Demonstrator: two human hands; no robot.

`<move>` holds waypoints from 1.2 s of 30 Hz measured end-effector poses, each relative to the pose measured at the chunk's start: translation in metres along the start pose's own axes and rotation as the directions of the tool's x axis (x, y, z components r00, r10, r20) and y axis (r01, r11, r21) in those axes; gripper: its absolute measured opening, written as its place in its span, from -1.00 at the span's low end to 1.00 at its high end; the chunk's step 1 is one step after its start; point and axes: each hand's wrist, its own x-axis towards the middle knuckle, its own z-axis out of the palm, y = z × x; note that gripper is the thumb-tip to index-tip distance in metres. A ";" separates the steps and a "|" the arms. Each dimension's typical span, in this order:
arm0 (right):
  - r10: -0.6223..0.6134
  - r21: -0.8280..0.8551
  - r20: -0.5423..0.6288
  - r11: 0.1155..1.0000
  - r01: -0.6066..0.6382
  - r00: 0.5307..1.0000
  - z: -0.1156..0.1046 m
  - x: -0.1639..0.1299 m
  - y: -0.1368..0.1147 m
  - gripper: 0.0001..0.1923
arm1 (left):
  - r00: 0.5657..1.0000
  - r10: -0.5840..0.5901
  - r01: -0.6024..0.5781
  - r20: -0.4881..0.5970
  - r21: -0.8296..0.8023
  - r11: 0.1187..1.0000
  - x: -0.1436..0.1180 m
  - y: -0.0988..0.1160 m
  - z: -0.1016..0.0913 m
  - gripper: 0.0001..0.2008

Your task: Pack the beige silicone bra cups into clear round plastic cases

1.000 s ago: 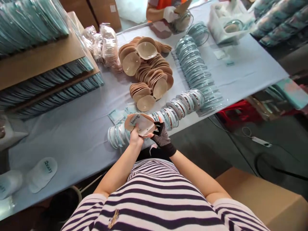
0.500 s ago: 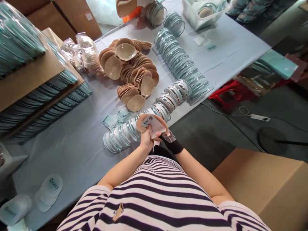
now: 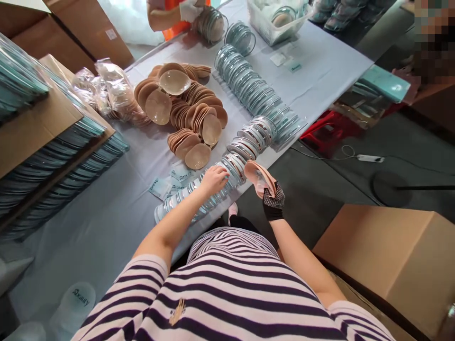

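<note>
Head view, right hand (image 3: 273, 201) gripping one pad (image 3: 260, 175)

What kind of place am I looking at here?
Probably a packing workshop: a long table carries a heap of tan cups, rows of clear round cases, and cardboard boxes stand beside it.

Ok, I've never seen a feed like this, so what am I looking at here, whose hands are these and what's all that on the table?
One camera, worn on a person's head, looks down at their own two hands. The left hand, bare, rests on a row of clear round cases along the table edge. The right hand, in a dark dotted glove, holds a beige cup-shaped pad off the table edge. Behind lie a heap of beige pads, small printed labels and more clear cases. Another person's gloved hand works at the far end.
</note>
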 end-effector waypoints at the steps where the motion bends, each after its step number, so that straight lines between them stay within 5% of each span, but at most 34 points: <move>1: -0.015 -0.008 -0.019 1.000 0.015 1.000 0.000 -0.003 -0.001 -0.50 | 0.997 0.041 -0.043 0.058 0.038 0.998 0.005 -0.003 0.001 -0.81; 7: -0.128 -0.044 -0.044 0.991 0.126 0.991 0.007 -0.030 -0.021 -0.43 | 0.983 0.077 -0.104 0.167 0.160 0.982 0.011 0.000 0.010 -0.60; 16: -0.041 -0.159 0.332 0.982 0.099 0.942 0.003 -0.045 -0.054 -0.30 | 0.972 -0.063 0.025 0.227 0.168 0.986 0.019 0.005 0.013 -0.83; 29: -0.047 -0.119 0.362 0.988 0.096 0.931 0.007 -0.055 -0.063 -0.26 | 0.991 -0.041 0.032 0.126 0.075 0.997 0.014 0.005 0.017 -0.59; 32: -0.001 -0.140 0.411 0.988 0.064 0.911 0.009 -0.049 -0.065 -0.27 | 0.992 -0.012 0.006 0.125 0.047 0.999 0.014 0.005 0.018 -0.54; 36: 0.088 -0.247 0.540 0.967 0.057 0.837 0.017 -0.012 -0.081 -0.35 | 0.991 -0.109 0.110 0.083 -0.009 0.994 0.015 0.004 0.020 -0.34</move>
